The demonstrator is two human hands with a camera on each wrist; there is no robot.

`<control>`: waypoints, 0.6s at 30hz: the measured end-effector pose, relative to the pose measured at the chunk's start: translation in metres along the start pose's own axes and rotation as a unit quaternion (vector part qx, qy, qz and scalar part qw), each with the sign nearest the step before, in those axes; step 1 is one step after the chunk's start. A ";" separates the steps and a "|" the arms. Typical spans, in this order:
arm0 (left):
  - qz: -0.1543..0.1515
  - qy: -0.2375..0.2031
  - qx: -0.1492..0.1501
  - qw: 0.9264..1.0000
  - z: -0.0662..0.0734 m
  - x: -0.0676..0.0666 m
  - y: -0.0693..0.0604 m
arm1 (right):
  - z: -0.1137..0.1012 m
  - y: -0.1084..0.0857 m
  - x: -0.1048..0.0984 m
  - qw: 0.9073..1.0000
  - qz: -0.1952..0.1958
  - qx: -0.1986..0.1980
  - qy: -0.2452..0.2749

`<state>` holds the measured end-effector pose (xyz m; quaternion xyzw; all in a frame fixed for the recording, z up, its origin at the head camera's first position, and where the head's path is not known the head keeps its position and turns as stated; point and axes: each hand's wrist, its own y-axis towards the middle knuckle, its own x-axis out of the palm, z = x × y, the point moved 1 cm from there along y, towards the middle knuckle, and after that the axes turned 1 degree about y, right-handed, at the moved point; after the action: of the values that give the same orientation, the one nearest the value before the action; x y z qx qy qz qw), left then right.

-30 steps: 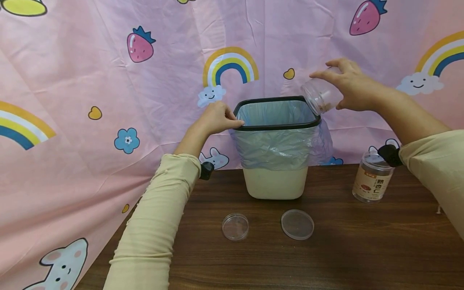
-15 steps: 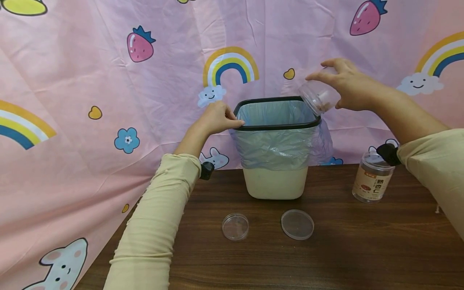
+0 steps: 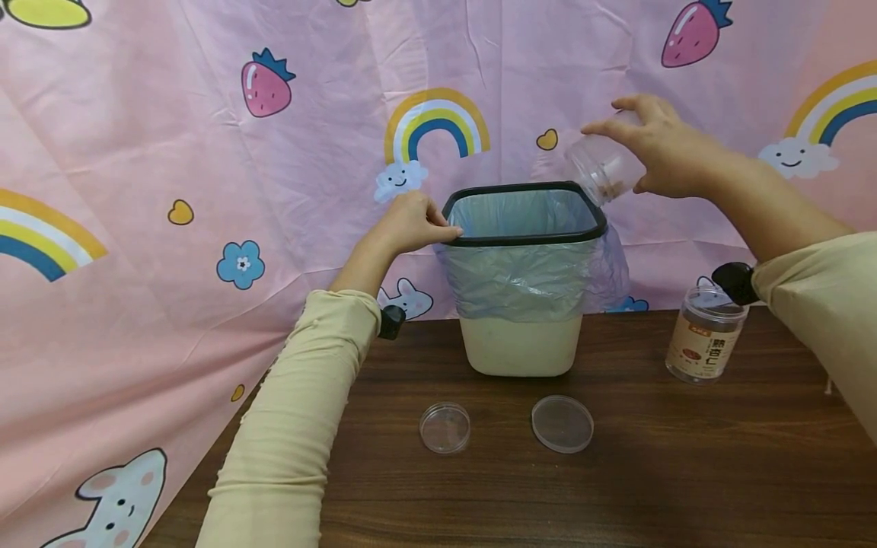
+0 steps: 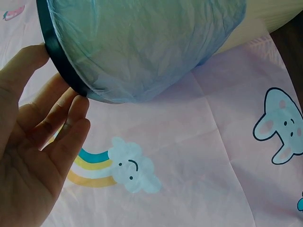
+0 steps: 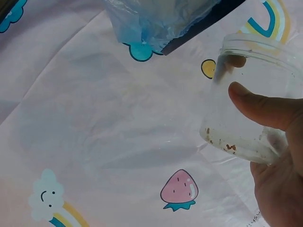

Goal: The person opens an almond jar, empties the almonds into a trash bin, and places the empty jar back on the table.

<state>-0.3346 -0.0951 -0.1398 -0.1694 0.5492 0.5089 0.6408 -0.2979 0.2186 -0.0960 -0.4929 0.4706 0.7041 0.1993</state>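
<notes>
A cream trash bin [image 3: 521, 348] stands upright on the table, lined with a translucent bluish bag [image 3: 514, 278] folded over its black rim [image 3: 541, 240]. My left hand [image 3: 409, 222] pinches the rim at its front left corner; in the left wrist view, thumb and fingertips lie on either side of it. Above the bin's right edge, my right hand [image 3: 661, 148] grips a clear plastic jar [image 3: 599, 164], tilted with its mouth toward the bin. Small brown bits [image 5: 230, 147] cling inside near the jar's bottom. Whether anything lies inside the bin is hidden.
Two clear round lids, a smaller one [image 3: 444, 428] and a larger one [image 3: 562, 425], lie on the dark wooden table [image 3: 617, 495] before the bin. A labelled clear jar [image 3: 702, 342] without a lid stands at the right. Behind everything hangs a pink printed cloth [image 3: 329, 152].
The right hand has moved the tilted jar slightly left, then up a little at the bin's right edge. My left hand stays on the rim; bin, lids and labelled jar keep their places.
</notes>
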 end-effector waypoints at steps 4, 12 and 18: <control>0.001 0.000 0.001 1.000 -0.001 0.000 0.000 | -0.002 0.001 -0.001 1.000 -0.003 0.000 -0.009; 0.000 -0.001 0.000 1.000 -0.001 0.000 0.000 | -0.004 0.002 0.007 0.998 -0.010 -0.031 -0.046; -0.003 -0.002 -0.004 1.000 0.000 0.001 0.001 | -0.003 0.001 0.009 0.999 -0.015 -0.023 -0.041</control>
<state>-0.3354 -0.0950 -0.1402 -0.1723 0.5455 0.5097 0.6426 -0.3010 0.2135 -0.1041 -0.4753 0.4384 0.7310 0.2180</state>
